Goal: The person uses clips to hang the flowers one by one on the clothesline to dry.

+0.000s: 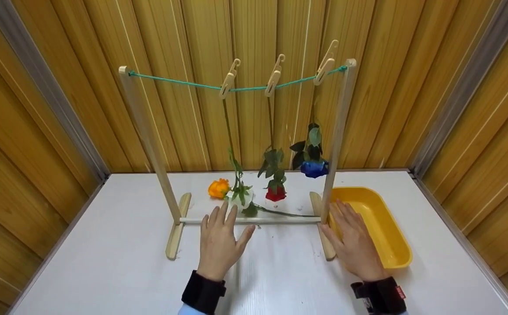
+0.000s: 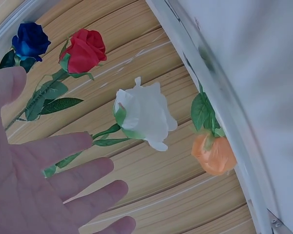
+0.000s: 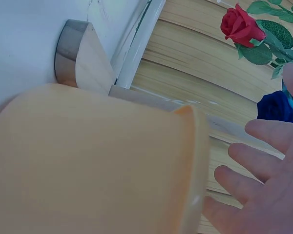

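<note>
My left hand (image 1: 221, 245), fingers straight and spread, is in front of the lower bar of a wooden rack, its fingertips overlapping the hanging white rose (image 2: 145, 113) in the head view. Nothing is in its grasp. My right hand (image 1: 355, 245) is beside the rack's right post, over the near side of a yellow plastic basin (image 1: 394, 232), its fingers extended and holding nothing. Upside down from a teal cord (image 1: 179, 82) hang the white rose, a red rose (image 1: 275, 192) and a blue rose (image 1: 314, 169), each by a clothespin (image 1: 272, 84). An orange rose (image 1: 218, 188) lies behind the bar.
The rack's left post (image 1: 151, 140) and right post (image 1: 338, 140) stand on wooden feet, joined by a low white bar (image 1: 280, 221). A stem (image 1: 286, 213) runs along behind that bar. Wood-patterned walls (image 1: 254, 35) enclose the white table (image 1: 118, 262) at the back and sides.
</note>
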Tool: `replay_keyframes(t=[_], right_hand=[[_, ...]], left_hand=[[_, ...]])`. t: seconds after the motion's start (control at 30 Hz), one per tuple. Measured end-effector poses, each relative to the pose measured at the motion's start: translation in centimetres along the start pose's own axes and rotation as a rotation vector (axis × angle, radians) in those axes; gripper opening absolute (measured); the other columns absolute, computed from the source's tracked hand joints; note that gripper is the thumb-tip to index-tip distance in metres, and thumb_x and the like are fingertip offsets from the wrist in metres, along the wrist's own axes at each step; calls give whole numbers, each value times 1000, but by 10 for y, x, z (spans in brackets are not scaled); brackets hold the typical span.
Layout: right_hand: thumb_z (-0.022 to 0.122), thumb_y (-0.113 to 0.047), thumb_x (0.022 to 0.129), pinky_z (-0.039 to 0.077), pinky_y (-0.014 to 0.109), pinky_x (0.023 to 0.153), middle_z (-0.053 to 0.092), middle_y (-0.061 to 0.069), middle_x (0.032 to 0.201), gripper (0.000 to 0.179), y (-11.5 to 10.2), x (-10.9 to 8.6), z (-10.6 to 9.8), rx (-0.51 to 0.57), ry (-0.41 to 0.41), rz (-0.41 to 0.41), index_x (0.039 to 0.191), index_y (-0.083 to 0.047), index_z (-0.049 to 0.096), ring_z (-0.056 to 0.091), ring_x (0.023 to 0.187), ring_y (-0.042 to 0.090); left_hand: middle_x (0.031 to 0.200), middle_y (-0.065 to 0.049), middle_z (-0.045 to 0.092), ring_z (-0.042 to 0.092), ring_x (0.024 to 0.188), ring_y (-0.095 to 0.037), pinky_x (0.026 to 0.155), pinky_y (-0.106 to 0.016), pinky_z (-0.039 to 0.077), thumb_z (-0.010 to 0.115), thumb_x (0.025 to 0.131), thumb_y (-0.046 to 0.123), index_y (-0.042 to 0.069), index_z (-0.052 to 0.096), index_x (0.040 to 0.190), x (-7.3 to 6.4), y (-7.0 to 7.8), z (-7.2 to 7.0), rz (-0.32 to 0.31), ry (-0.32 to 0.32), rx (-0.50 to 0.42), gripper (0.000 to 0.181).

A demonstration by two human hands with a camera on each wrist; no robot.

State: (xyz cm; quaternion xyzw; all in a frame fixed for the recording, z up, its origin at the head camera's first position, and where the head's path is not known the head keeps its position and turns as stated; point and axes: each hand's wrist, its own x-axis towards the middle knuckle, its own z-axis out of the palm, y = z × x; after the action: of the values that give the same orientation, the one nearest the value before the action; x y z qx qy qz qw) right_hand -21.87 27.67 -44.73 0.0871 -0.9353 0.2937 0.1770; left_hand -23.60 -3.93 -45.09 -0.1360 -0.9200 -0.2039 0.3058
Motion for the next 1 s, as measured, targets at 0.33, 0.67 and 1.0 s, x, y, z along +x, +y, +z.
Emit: replay_keyframes(t=[0.33,0.67,1.0], right_hand=[[62,-34,105,16,68,121,33,26,163,63,5,0,0,-4,31,-36,154,1,43,28,151,47],[58,-35,106,17,65,122,29,26,165,63,9,2,-2,8,-13,34,156,-1,41,25,153,45],[52,-40,108,26,62,120,26,26,166,67,12,3,-9,89,-28,122,158,1,35,30,150,47]], left_hand=[[147,-23,56,52,134,-47,111,-68,35,63,96,57,4,64,139,-2,8,7,-5,-82,0,68],[148,-22,55,51,135,-47,112,-67,35,63,97,56,5,61,142,-3,16,11,7,-110,-2,68],[144,-20,59,53,133,-42,109,-61,41,55,104,49,5,62,140,-9,35,22,53,-105,45,57]])
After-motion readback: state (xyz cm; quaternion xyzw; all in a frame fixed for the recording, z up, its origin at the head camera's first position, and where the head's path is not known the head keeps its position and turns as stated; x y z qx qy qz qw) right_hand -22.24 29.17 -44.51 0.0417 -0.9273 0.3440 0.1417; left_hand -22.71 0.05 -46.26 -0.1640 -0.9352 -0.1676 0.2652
